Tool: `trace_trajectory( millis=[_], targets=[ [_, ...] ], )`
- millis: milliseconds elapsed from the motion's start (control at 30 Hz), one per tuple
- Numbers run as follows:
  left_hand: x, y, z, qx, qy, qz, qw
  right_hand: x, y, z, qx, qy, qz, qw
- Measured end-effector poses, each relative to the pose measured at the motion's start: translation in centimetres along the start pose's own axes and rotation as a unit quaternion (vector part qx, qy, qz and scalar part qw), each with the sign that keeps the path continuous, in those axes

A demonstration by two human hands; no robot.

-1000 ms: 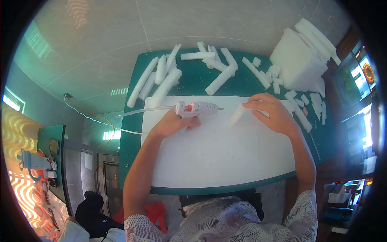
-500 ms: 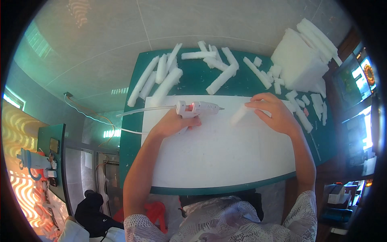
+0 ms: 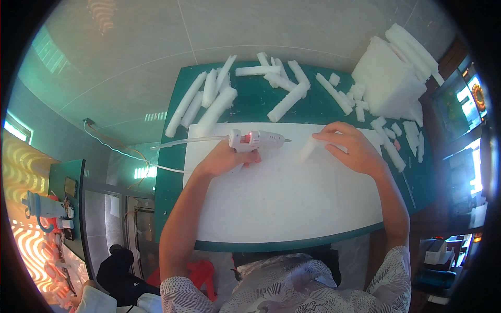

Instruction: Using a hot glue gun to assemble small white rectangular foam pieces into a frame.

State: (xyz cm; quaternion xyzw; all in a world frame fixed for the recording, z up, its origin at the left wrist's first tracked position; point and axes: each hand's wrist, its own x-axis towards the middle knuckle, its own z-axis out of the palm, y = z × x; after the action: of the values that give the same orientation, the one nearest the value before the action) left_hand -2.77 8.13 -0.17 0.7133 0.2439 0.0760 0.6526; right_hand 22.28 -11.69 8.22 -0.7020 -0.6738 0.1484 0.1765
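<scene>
My left hand (image 3: 223, 156) is wrapped round the grip of a white hot glue gun (image 3: 263, 139) with pink-red parts. From the gun's back sticks a long translucent glue stick (image 3: 195, 141), and its nozzle points right. My right hand (image 3: 352, 148) has its fingertips on the upper end of a short white foam piece (image 3: 308, 149), a little right of the nozzle and apart from it. The thumb is spread from the fingers; their full contact with the foam cannot be made out. Beneath both hands lies a large white board (image 3: 282, 203).
Foam strips (image 3: 216, 110) lie along the far side of the green table (image 3: 245, 107), with more in the far middle (image 3: 288, 101). A big foam block (image 3: 386, 78) stands at the far right beside small offcuts (image 3: 391, 148). A white cord (image 3: 115, 151) runs from the wall socket.
My right hand has shifted slightly to the left along the foam piece. The left hand and the glue gun stay nearly still.
</scene>
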Motion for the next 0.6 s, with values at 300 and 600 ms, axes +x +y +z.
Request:
trace_trajectory(
  millis=[300, 600],
  targets=[
    [0.13, -0.34, -0.07, 0.003, -0.002, -0.016, 1.0, 0.48, -0.37, 0.33, -0.051, 0.017, -0.041, 0.998],
    [0.16, -0.27, -0.06, 0.007, -0.006, -0.012, 1.0, 0.54, -0.39, 0.52, -0.09, 0.014, -0.055, 0.994]
  ],
)
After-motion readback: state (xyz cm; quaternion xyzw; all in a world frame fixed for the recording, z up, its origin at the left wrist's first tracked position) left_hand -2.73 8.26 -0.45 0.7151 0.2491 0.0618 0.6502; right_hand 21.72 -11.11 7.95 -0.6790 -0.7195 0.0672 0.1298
